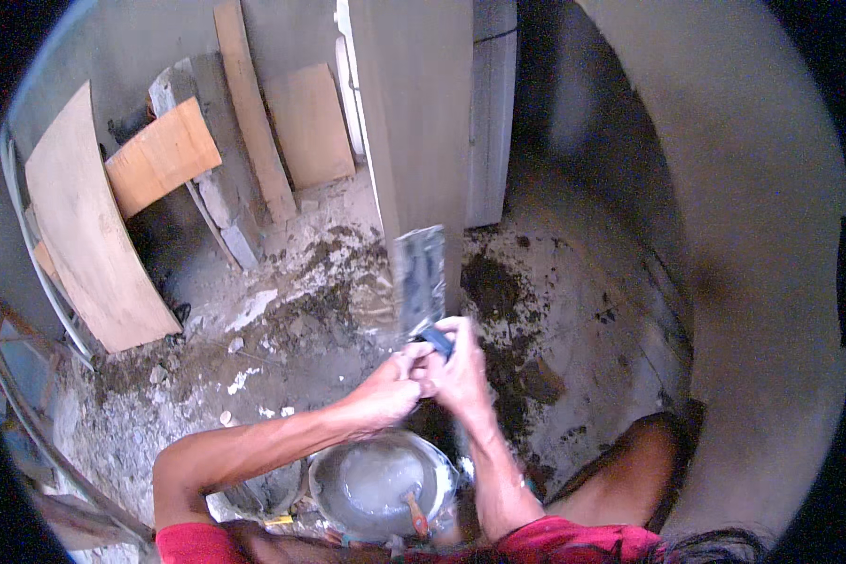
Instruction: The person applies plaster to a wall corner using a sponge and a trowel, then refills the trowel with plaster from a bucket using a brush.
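Observation:
My right hand (462,368) is closed round the blue handle of a plastering trowel (421,273). The trowel's flat rectangular metal blade, smeared grey, points away from me in front of the base of a grey plastered column (423,122). My left hand (390,390) meets the right one at the handle; its fingers are pinched together, and what lies between them is too small and blurred to tell. Below both hands stands a round bucket (316,498) of cloudy whitish water. A brush (415,514) with an orange-red handle leans in it.
Rubble and dark wet mortar (493,287) litter the floor around the column. Wooden boards (94,226) lean against the wall at the left. A plastered wall (771,282) curves along the right side. A second container (277,489) stands left of the bucket, partly behind my left arm.

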Available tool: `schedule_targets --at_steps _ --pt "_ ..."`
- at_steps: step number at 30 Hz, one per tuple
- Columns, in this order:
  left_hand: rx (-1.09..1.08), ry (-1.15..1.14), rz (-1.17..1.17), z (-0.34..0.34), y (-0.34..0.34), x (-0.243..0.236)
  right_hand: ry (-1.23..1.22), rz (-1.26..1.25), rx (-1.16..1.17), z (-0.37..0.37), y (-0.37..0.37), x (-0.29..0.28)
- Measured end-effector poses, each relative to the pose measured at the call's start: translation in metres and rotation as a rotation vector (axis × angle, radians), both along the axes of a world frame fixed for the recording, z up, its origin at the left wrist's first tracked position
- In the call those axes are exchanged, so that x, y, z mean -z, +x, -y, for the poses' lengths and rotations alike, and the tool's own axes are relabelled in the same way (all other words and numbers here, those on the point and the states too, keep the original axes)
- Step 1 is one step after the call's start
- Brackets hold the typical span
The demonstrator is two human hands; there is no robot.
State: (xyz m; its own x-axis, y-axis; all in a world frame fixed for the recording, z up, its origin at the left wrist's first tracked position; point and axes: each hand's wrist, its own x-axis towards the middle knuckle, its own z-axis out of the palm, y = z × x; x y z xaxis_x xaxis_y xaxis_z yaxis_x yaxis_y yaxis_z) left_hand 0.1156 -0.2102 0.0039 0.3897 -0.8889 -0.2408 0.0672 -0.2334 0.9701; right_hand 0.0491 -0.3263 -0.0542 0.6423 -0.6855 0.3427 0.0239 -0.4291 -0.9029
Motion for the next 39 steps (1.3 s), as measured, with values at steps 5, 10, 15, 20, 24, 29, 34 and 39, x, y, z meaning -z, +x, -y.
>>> schedule_targets --at_steps 5,10,15,20,24,29,34,39 --pt "0.470 -0.038 0.135 -0.023 -0.020 -0.021 0.169 0.191 0.108 0.093 -0.025 0.072" --pt "0.697 0.289 0.717 -0.065 -0.008 -0.025 -0.012 0.146 0.375 0.196 -0.006 0.100" --pt "0.650 0.496 0.816 -0.076 -0.005 -0.008 -0.030 -0.057 0.302 0.248 0.045 0.109" --pt "0.698 0.623 0.766 -0.085 -0.003 0.017 0.004 0.015 0.224 0.275 0.085 0.155" --pt "0.653 0.696 0.736 -0.106 0.002 0.033 -0.205 -0.058 0.253 0.257 0.131 0.197" --pt "0.625 0.732 0.727 -0.120 0.010 0.044 -0.221 0.004 0.222 0.268 0.144 0.228" --pt "0.570 0.802 0.663 -0.128 0.012 0.031 -0.149 0.112 0.219 0.235 0.158 0.204" --pt "0.585 0.764 0.633 -0.130 0.017 0.039 -0.239 0.047 0.232 0.255 0.167 0.160"
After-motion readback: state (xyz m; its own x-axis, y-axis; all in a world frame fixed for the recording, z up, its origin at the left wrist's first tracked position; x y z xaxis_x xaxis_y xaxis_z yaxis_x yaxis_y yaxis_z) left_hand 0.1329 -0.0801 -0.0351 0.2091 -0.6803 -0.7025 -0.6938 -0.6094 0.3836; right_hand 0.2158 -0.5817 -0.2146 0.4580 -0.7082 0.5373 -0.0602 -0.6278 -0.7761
